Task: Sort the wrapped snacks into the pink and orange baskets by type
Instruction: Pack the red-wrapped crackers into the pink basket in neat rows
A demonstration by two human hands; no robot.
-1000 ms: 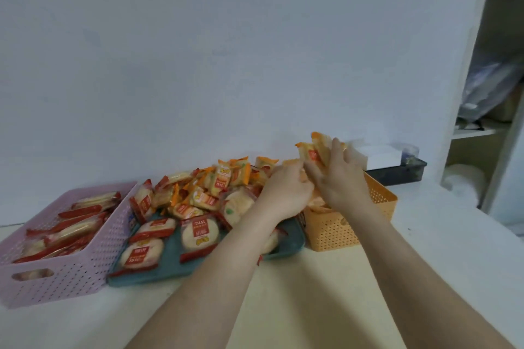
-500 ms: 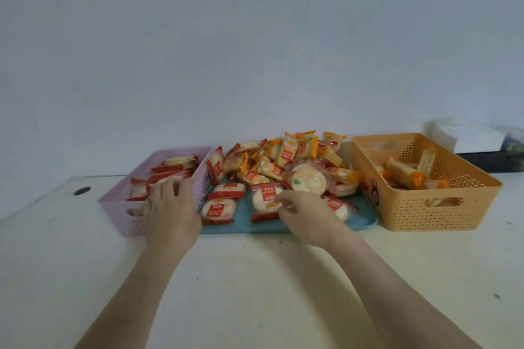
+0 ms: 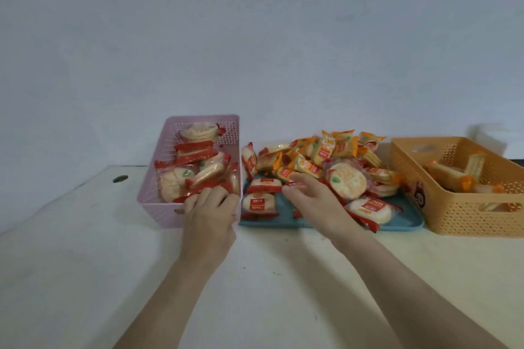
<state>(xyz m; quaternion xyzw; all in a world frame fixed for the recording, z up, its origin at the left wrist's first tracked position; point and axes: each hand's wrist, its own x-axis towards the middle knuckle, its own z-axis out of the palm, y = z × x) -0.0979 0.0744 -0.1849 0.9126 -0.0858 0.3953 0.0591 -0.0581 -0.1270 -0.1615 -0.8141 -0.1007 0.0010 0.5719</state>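
The pink basket (image 3: 170,133) at the left holds several round snacks in red wrappers (image 3: 195,157). My left hand (image 3: 211,210) lies over its front right rim, fingers curled down onto those snacks; what the fingertips hold is hidden. A blue tray (image 3: 405,221) in the middle carries a pile of red-wrapped round snacks (image 3: 347,183) and orange-wrapped bar snacks (image 3: 326,147). My right hand (image 3: 309,195) is over the tray's left half, thumb and forefinger pinching a red wrapper edge (image 3: 295,183). The orange basket (image 3: 467,224) at the right holds a few orange-wrapped bars (image 3: 450,174).
All three containers stand in a row against a plain wall on a pale table (image 3: 85,263). A dark round hole (image 3: 120,178) sits in the tabletop left of the pink basket. Bare tabletop stretches in front of the row.
A second ago both hands held orange-wrapped snacks over the orange basket. They have since come left: the left hand now reaches into the pink basket, the right hand onto the tray.
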